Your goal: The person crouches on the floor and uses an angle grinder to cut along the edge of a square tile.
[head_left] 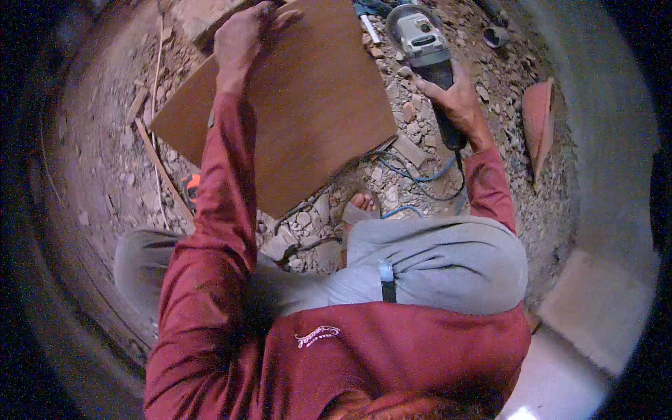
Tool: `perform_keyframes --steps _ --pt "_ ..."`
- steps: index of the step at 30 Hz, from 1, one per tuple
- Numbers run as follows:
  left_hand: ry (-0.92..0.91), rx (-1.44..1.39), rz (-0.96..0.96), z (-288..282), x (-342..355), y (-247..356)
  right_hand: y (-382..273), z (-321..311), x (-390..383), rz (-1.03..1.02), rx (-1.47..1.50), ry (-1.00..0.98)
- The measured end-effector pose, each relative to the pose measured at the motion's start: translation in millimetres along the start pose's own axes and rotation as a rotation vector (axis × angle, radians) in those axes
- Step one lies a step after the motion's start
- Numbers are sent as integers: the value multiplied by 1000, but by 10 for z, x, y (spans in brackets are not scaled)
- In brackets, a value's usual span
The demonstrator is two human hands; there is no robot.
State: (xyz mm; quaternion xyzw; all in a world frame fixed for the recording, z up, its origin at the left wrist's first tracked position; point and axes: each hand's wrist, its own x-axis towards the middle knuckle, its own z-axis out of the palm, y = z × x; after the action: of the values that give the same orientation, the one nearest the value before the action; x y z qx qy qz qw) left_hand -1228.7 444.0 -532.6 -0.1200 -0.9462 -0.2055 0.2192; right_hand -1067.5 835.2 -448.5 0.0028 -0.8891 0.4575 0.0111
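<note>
A brown, wood-coloured flat panel [315, 105] lies tilted across the rubble in front of me. At its far left edge my left hand [243, 42] is closed, its fingers bent over the border; the fingertips are partly hidden. To the right of the panel, my right hand [458, 101] wraps around the black body of an angle grinder [425, 47]. The grinder's grey metal head and round guard point away from me. Its cord drops from the rear end toward the rubble. Whether the disc is spinning cannot be made out.
Broken stones and rubble [409, 112] cover the ground. A blue cable [437, 175] loops near my foot [364, 203]. A reddish curved piece [539, 126] stands at the right, with a short pipe [495, 36] beyond it. Thin wooden strips [162, 168] and an orange object [191, 187] lie left.
</note>
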Motion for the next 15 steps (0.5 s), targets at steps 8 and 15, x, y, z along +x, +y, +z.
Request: perform_keyframes --steps 8,15 --pt "-97 -47 -102 -761 -38 868 265 -191 -223 244 377 -57" --pt "-26 -143 -214 -1492 -15 1029 61 -376 -349 281 648 23"
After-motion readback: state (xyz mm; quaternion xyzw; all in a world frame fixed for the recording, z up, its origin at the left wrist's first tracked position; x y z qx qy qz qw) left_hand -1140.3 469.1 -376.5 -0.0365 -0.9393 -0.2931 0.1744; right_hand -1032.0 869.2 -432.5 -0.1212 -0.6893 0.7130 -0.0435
